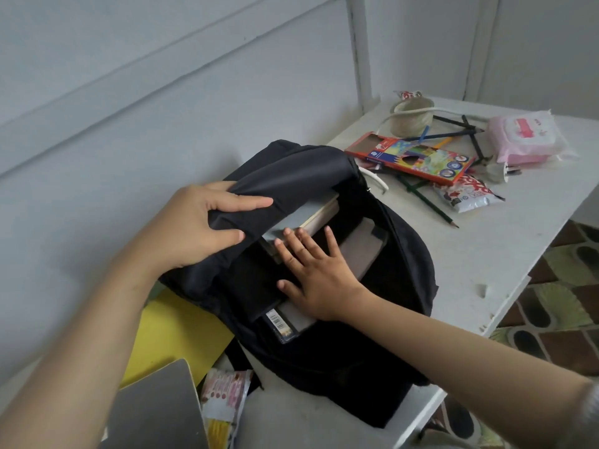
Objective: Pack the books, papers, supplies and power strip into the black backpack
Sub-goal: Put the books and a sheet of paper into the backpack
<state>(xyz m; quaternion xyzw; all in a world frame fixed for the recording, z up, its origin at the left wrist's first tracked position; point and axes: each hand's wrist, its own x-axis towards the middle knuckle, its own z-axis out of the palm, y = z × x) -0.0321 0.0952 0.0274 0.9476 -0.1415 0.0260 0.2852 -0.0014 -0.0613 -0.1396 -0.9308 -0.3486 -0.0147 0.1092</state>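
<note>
The black backpack (398, 260) lies open on the white table (479, 241). My left hand (201, 225) grips its upper flap (291, 183) and holds it raised. My right hand (314, 270) lies flat, fingers spread, inside the opening, pressing on grey books (311, 218) stacked within. A barcoded book edge (282, 325) shows below my palm. A coloured-pencil box (418, 157), loose pencils (428, 202) and a white cord (421, 110) lie on the table beyond the bag.
A yellow folder (171, 332) and a grey book (155, 409) lie at the near left, with a printed packet (223, 396) beside them. A tape roll (411, 116), pink wipes pack (525, 137) and snack packet (466, 196) sit at the far right. The table edge runs diagonally right.
</note>
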